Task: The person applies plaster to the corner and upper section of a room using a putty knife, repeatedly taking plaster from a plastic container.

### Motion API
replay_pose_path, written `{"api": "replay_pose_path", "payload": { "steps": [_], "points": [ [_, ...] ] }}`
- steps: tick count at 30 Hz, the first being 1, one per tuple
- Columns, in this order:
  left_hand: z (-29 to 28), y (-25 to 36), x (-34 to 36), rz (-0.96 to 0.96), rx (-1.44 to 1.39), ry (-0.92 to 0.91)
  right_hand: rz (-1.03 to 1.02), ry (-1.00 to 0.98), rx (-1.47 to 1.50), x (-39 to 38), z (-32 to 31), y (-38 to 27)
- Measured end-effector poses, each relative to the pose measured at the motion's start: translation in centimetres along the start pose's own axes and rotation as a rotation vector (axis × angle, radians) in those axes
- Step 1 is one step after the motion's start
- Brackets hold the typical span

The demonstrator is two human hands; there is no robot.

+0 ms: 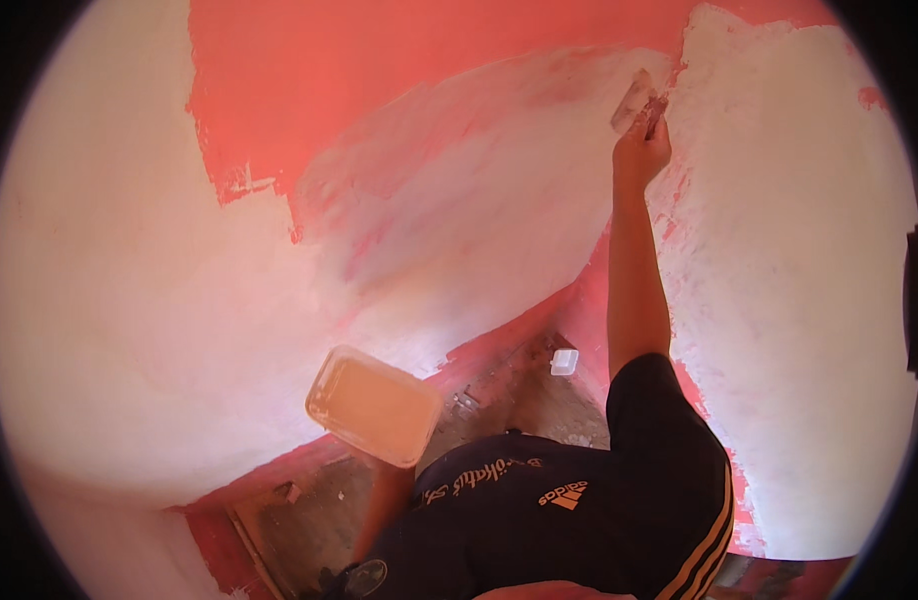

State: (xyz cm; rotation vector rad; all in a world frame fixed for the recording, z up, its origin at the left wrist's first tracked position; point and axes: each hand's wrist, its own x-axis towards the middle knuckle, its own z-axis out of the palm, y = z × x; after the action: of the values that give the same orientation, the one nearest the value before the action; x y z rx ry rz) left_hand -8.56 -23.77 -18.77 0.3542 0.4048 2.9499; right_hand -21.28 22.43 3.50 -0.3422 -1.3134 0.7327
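Note:
My right arm stretches up to the wall, where my right hand is closed round the handle of a putty knife. Its broad, whitish-smeared blade lies at or against the wall near the corner. Pale filler covers much of the pink wall around it in thin, streaky patches. Lower down, a shallow rectangular plastic tub with a whitish rim rests on my left hand, a little out from the wall. My left forearm rises to its underside, and the tub hides the fingers. The tub's inside looks pale orange.
A second wall, mostly whitened, meets the first at the corner on the right. Bare pink paint shows higher up. On the debris-strewn floor below stands a small white container. A dark object is at the right rim.

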Motion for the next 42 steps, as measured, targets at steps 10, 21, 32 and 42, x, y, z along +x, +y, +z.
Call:
{"api": "replay_pose_path", "payload": {
  "steps": [10,21,32,42],
  "points": [
    [1.0,0.5,-0.5,0.143,0.013,-0.065,-0.526,-0.234,0.051,-14.8,5.4,-8.6],
    [3.0,-5.0,-0.6,0.248,0.280,0.194,-0.096,-0.101,-0.213,4.2,3.3,4.4],
    [1.6,-7.9,-0.7,0.251,0.172,0.195,-0.341,-0.228,0.188,-3.9,2.0,1.6],
    [2.3,-12.1,-0.7,0.281,0.114,0.185,-0.441,-0.296,0.387,-8.6,4.7,-4.3]
  ]
}}
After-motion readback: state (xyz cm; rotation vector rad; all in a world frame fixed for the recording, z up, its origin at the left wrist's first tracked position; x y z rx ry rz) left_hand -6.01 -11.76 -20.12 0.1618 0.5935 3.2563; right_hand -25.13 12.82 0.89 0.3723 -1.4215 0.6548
